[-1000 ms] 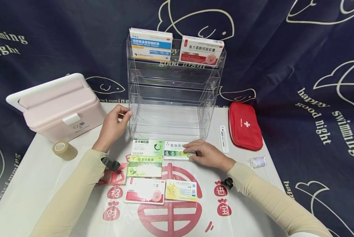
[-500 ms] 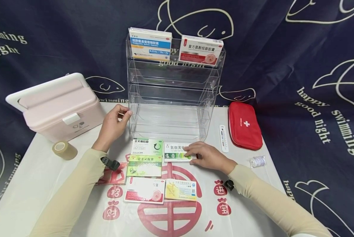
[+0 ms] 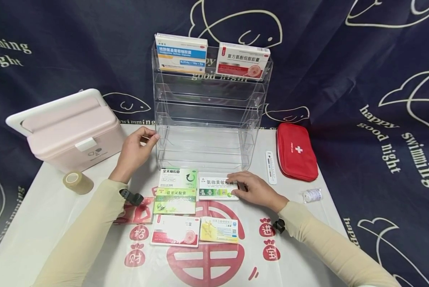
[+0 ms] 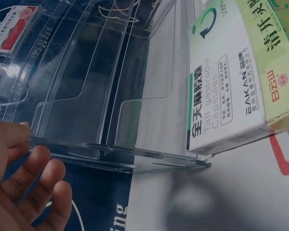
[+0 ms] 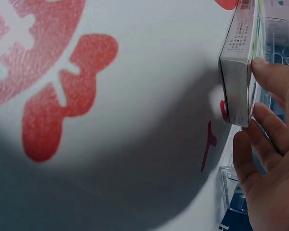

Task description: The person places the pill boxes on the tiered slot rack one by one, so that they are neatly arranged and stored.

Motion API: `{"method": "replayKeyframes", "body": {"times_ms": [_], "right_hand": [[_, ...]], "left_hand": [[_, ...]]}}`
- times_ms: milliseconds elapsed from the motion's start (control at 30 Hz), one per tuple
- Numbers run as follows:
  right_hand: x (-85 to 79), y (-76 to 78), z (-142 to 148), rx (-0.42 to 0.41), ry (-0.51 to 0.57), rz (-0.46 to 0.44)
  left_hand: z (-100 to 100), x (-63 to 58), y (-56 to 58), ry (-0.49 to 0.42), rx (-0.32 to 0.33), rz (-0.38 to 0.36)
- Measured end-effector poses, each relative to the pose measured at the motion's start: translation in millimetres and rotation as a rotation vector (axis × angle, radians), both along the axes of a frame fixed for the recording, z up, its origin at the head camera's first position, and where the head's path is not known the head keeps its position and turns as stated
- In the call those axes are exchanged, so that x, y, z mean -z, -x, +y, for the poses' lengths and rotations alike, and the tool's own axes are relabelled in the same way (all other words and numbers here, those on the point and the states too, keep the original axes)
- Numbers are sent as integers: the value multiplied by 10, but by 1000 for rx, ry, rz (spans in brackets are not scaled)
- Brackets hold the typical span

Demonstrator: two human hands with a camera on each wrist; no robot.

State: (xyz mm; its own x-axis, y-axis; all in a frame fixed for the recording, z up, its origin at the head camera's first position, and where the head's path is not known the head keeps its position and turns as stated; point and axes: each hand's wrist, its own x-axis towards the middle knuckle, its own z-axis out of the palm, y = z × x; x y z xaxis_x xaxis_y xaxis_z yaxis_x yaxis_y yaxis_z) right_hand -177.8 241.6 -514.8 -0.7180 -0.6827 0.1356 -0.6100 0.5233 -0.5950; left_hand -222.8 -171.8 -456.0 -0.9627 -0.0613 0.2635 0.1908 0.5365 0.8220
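My left hand (image 3: 135,151) is at the left side of a clear acrylic display rack (image 3: 203,157), its thumb and fingertips pinching the side edge. In the left wrist view the remaining fingers (image 4: 50,183) hang curled outside the panel. My right hand (image 3: 259,191) reaches over the right end of a white-and-green medicine box (image 3: 214,188) lying on the table, thumb and fingertips touching its printed face. The right wrist view shows that box's end face (image 5: 236,91) uncovered beside the thumb. Left of it lie a white-and-green capsule box (image 3: 176,179) and a light-green box (image 3: 174,201).
Blue-and-white (image 3: 182,56) and red-and-white (image 3: 243,61) boxes stand in the rack's top tier. Closer lie red-and-white (image 3: 174,231), yellow (image 3: 218,230) and red (image 3: 139,211) boxes. Around the rack are a pink case (image 3: 78,139), tape roll (image 3: 78,182), thermometer (image 3: 270,167), first-aid pouch (image 3: 297,151) and bandage (image 3: 312,195).
The white-and-green box under my right hand has slid slightly toward me, and more of its printed face shows. My left hand stays at the rack's edge.
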Motion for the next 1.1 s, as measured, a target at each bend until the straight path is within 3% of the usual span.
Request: {"method": "replayKeyframes", "body": {"times_ms": [167,567,1100], "right_hand": [[7,-20,-9,20,-5,10],[2,-62,4,128,-90,-78],[32,-89,5,164,68,102]], "left_hand": [[-11,0,1,2,4,4],[-8,13,-1,-6,12,4],[13,0,-17,7,2,0]]}}
